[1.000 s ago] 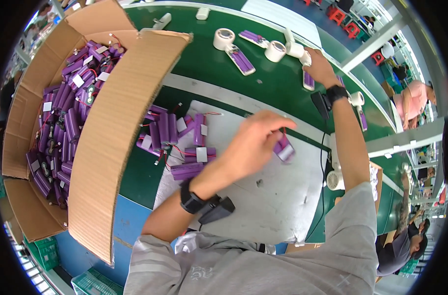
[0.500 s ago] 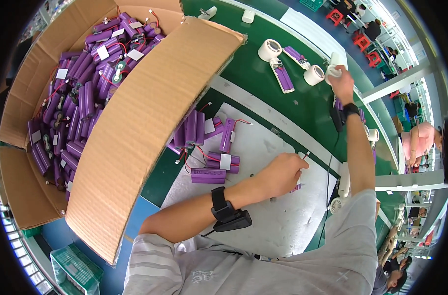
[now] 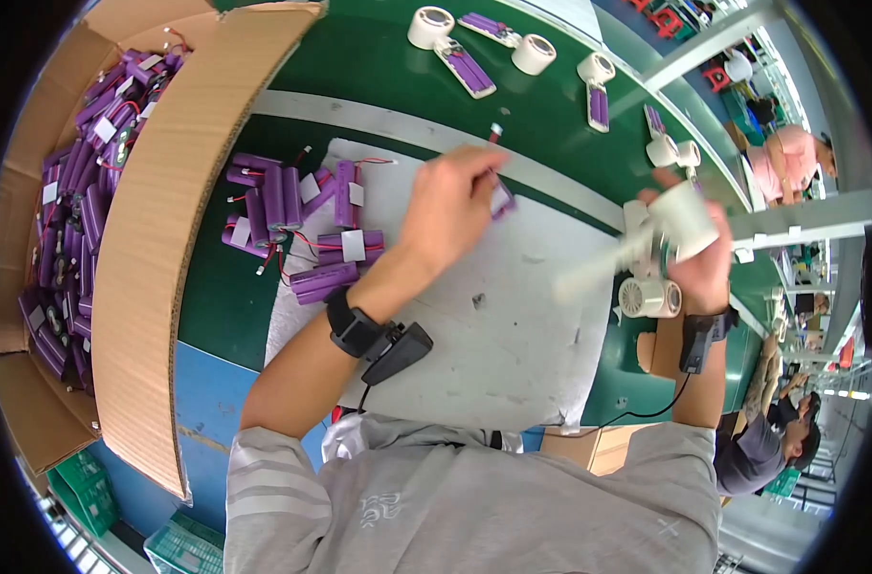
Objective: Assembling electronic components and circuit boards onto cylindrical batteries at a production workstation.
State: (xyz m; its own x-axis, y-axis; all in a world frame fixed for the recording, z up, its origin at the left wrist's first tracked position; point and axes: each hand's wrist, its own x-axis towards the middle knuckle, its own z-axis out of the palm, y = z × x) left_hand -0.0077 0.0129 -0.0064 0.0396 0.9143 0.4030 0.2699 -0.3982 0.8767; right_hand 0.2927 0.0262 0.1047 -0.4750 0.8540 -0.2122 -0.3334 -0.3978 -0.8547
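My left hand (image 3: 446,215) is closed in a pinch on a purple battery pack (image 3: 502,199), held above the white foam sheet (image 3: 522,316). Its lead ends in a small white connector (image 3: 495,129) that sticks up past the fingers. My right hand (image 3: 702,273) grips a white plastic housing (image 3: 685,222) with a round, drum-like head. The handle, smeared by motion, points left over the sheet's right edge. Several loose purple battery packs (image 3: 323,282) with red and black leads lie on and beside the sheet's left end.
A large cardboard box (image 3: 139,258) full of purple packs stands at left. Along the green bench (image 3: 359,72), several white housings (image 3: 535,55) lie with packs in their handles. A white housing with a slotted end (image 3: 649,298) sits below my right hand. People sit at far right.
My right hand has come back from the far side of the bench with the white housing. My left hand has lifted away from the sheet with the pack. The view has shifted.
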